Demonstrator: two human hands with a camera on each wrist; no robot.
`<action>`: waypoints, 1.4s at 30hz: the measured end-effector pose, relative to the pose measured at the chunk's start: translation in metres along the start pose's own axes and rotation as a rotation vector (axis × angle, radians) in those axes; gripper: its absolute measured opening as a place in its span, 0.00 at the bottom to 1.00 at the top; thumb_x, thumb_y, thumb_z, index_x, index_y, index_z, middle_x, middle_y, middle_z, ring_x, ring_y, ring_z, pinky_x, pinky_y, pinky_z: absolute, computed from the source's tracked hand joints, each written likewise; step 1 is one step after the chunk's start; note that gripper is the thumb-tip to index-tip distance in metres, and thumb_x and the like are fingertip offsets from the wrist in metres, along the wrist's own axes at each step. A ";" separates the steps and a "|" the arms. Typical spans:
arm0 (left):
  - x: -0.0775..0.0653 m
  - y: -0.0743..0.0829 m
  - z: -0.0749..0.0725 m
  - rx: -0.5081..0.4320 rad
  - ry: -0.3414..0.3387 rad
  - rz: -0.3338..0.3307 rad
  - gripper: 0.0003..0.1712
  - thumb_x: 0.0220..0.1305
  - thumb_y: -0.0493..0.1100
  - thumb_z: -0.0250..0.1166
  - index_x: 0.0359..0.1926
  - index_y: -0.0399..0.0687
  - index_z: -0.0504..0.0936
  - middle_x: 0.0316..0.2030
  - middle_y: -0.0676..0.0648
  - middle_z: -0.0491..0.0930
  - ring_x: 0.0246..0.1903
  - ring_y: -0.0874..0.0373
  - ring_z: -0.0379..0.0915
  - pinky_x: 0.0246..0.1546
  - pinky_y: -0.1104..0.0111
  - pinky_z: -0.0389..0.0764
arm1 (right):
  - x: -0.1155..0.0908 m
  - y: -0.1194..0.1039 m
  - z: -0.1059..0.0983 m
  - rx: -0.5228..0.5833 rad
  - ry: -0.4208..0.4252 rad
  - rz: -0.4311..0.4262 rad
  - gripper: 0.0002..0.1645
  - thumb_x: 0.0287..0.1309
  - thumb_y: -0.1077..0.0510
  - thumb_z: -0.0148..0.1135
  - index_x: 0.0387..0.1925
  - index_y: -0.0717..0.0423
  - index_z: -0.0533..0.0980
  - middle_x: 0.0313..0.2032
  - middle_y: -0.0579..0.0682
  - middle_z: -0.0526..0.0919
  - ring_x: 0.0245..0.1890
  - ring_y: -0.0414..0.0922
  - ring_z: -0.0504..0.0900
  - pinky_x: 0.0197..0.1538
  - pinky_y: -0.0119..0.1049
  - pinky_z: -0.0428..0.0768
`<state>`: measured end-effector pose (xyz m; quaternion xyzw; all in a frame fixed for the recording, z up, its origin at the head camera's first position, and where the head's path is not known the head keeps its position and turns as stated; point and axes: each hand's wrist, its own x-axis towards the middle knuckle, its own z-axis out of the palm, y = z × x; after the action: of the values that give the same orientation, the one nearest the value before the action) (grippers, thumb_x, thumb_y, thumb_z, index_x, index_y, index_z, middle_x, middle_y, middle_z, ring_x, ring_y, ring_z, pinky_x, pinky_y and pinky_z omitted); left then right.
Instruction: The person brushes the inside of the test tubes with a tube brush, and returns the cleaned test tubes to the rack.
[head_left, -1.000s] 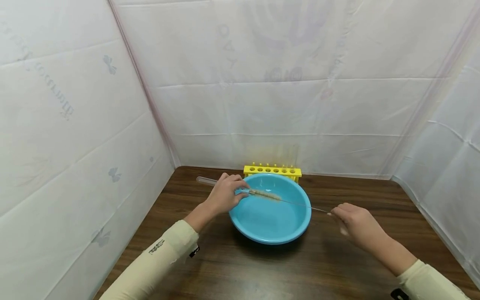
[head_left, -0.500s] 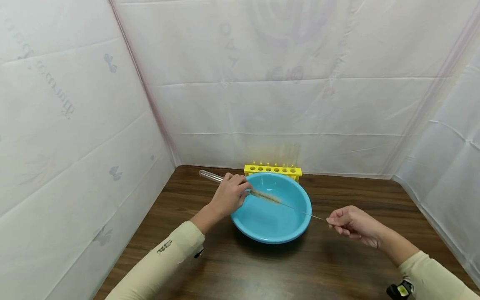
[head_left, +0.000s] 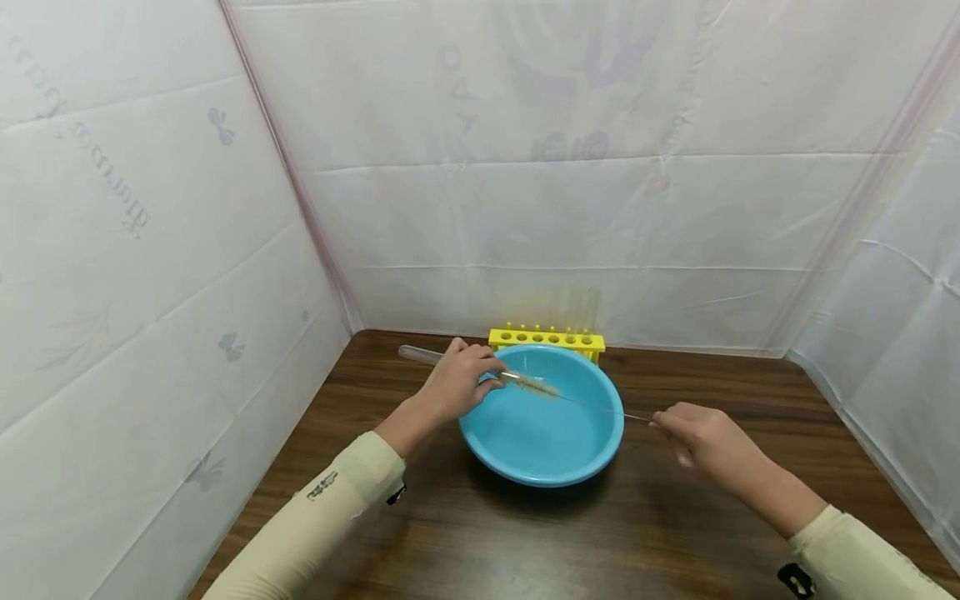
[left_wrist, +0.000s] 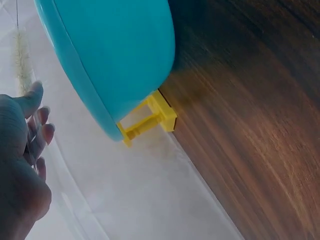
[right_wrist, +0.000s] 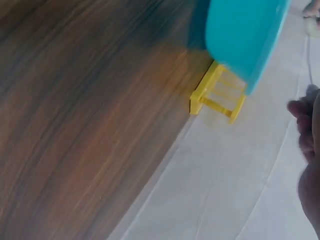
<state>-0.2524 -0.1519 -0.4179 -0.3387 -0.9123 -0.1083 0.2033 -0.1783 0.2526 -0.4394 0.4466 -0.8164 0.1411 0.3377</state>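
Note:
Above the left part of a blue basin [head_left: 540, 433], my left hand [head_left: 457, 382] grips a clear glass test tube [head_left: 420, 354], its rounded end poking out to the left. At the tube's mouth sits a test tube brush [head_left: 536, 385], its pale bristles mostly outside the glass. The brush's thin wire runs right across the basin to my right hand [head_left: 705, 437], which pinches its end. In the left wrist view the bristles [left_wrist: 22, 62] stand beyond the left thumb. Fingers hide much of the tube.
Behind the basin stands a yellow test tube rack [head_left: 547, 338] with a few clear tubes at its right end. Everything rests on a dark wooden table [head_left: 525, 542]. White sheeting [head_left: 480, 208] walls in the back and both sides.
The tube's angle shifts slightly while the bristles stay near its mouth. My right hand turned palm-up half a second ago and is now turned back over, still pinching the wire.

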 end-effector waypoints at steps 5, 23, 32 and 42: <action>0.001 0.000 -0.001 0.012 -0.014 0.009 0.13 0.69 0.52 0.74 0.51 0.57 0.92 0.47 0.53 0.91 0.45 0.57 0.83 0.49 0.59 0.68 | -0.004 0.005 0.004 -0.073 0.055 -0.125 0.27 0.83 0.61 0.39 0.37 0.60 0.85 0.26 0.46 0.82 0.25 0.36 0.77 0.27 0.26 0.77; -0.001 0.001 -0.003 0.062 0.088 0.070 0.10 0.66 0.48 0.77 0.48 0.57 0.93 0.44 0.53 0.91 0.47 0.56 0.84 0.50 0.58 0.71 | 0.006 -0.007 -0.004 1.116 -0.489 0.972 0.17 0.78 0.57 0.59 0.46 0.71 0.82 0.22 0.41 0.80 0.19 0.33 0.70 0.20 0.27 0.65; 0.000 0.000 0.003 0.032 0.071 0.129 0.12 0.66 0.49 0.77 0.50 0.57 0.93 0.43 0.54 0.90 0.43 0.58 0.82 0.48 0.60 0.71 | 0.006 -0.017 -0.005 0.584 -0.401 0.585 0.11 0.71 0.66 0.65 0.50 0.61 0.88 0.31 0.46 0.89 0.26 0.29 0.77 0.27 0.31 0.77; 0.001 -0.001 -0.009 -0.054 -0.129 0.136 0.18 0.70 0.53 0.72 0.56 0.55 0.91 0.44 0.54 0.88 0.41 0.59 0.81 0.52 0.59 0.70 | 0.001 -0.006 0.000 -0.161 -0.028 -0.161 0.26 0.65 0.68 0.42 0.47 0.60 0.88 0.22 0.43 0.75 0.23 0.35 0.66 0.23 0.25 0.66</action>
<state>-0.2506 -0.1552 -0.4096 -0.4117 -0.8950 -0.0968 0.1416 -0.1739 0.2491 -0.4388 0.4841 -0.7913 0.0410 0.3712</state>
